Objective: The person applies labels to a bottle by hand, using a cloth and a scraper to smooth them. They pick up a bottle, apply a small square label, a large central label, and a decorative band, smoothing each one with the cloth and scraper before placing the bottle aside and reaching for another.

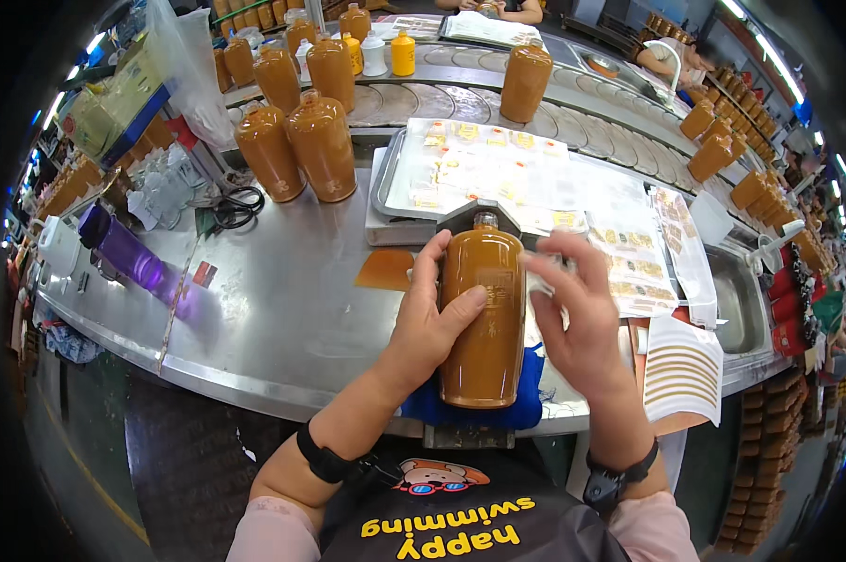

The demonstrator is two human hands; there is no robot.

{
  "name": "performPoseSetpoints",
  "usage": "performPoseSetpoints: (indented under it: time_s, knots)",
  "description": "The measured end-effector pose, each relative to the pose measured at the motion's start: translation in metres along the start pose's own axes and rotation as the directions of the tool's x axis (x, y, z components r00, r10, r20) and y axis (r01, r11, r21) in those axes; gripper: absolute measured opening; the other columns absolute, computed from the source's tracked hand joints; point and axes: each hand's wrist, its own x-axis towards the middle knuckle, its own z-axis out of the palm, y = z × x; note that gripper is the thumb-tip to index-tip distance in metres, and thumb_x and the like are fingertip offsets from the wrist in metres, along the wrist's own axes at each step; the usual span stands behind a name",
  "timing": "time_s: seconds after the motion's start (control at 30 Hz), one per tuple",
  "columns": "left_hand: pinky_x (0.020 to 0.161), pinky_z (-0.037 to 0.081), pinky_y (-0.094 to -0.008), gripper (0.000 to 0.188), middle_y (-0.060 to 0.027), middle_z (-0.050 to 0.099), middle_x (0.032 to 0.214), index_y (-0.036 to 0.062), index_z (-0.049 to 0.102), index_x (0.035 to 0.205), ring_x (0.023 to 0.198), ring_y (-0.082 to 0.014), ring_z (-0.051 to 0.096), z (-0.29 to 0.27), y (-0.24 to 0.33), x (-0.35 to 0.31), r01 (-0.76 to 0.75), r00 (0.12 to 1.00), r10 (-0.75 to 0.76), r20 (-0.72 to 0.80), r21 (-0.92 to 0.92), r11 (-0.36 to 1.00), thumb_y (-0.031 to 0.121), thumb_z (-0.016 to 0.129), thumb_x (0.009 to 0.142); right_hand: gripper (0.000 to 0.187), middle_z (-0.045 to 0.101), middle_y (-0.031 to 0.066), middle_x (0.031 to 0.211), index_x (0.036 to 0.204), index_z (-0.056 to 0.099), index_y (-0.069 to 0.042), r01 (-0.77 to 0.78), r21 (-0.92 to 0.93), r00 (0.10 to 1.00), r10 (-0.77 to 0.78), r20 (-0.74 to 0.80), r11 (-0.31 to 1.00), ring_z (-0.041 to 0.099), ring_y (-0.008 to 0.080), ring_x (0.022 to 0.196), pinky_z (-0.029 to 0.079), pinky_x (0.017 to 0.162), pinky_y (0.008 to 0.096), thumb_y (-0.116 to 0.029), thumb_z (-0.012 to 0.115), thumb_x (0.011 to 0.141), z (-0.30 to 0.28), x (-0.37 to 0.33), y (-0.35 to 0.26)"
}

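A glossy brown bottle with a short clear neck leans back on a blue cloth, its top against a grey angled metal rest. My left hand is closed around the bottle's left side, thumb across its front. At the bottle's upper right, my right hand has its fingers apart and slightly blurred. Its fingertips are close to the bottle's edge; whether they touch I cannot tell. Faint raised markings show on the bottle's front. A brown flat scraper lies left of the bottle.
Sheets of gold labels and a metal tray lie beyond my hands. Brown bottles stand back left, near black scissors and a purple bottle. A slatted conveyor crosses behind. A sink is at right. Other people sit farther back.
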Motion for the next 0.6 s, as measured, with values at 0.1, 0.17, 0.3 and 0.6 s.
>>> performPoseSetpoints:
  time_s: [0.1,0.17,0.3,0.6]
  knots:
    - [0.105,0.037,-0.0310,0.072,-0.0155,0.039,0.138,0.0006,0.018,0.147,0.126,-0.0184,0.043,-0.004,-0.006,0.007,0.048,0.998,-0.049,0.042,0.005,0.999,0.020,0.059,0.092,0.041,0.050,0.0190,0.121,0.117,0.063,-0.003,0.035,-0.042,0.996,-0.031,0.088,0.999,0.049,0.0395,0.114,0.043,0.096,0.0462,-0.002,0.070,0.077,0.005,-0.016,-0.007]
    - [0.104,0.039,-0.0305,0.071,-0.0150,0.042,0.136,0.0013,0.018,0.147,0.123,-0.0177,0.045,-0.004,-0.006,0.011,0.064,0.997,-0.063,0.037,-0.015,0.998,0.020,0.059,0.093,0.045,0.050,0.0195,0.124,0.121,0.062,-0.004,0.020,-0.064,0.994,-0.013,0.105,0.998,0.049,0.0408,0.115,0.042,0.097,0.0476,-0.007,0.072,0.077,0.005,-0.020,-0.005]
    - [0.106,0.036,-0.0344,0.079,-0.0208,0.038,0.137,-0.0035,0.021,0.146,0.126,-0.0248,0.043,0.000,-0.002,0.006,0.053,0.998,-0.051,0.027,-0.099,0.994,0.029,0.066,0.089,0.045,0.050,0.0195,0.124,0.122,0.062,-0.004,0.003,-0.068,0.993,0.005,0.115,0.998,0.049,0.0406,0.115,0.042,0.097,0.0478,-0.010,0.072,0.078,0.006,-0.024,-0.003]
    - [0.106,0.035,-0.0354,0.080,-0.0204,0.037,0.138,-0.0034,0.020,0.146,0.127,-0.0250,0.043,0.001,0.000,0.008,0.099,0.995,-0.097,0.022,-0.170,0.980,0.029,0.065,0.090,0.052,0.048,0.0216,0.126,0.128,0.057,-0.002,-0.062,-0.005,0.990,0.062,0.128,0.998,0.048,0.0400,0.116,0.041,0.098,0.0462,-0.012,0.072,0.079,0.010,-0.026,-0.004]
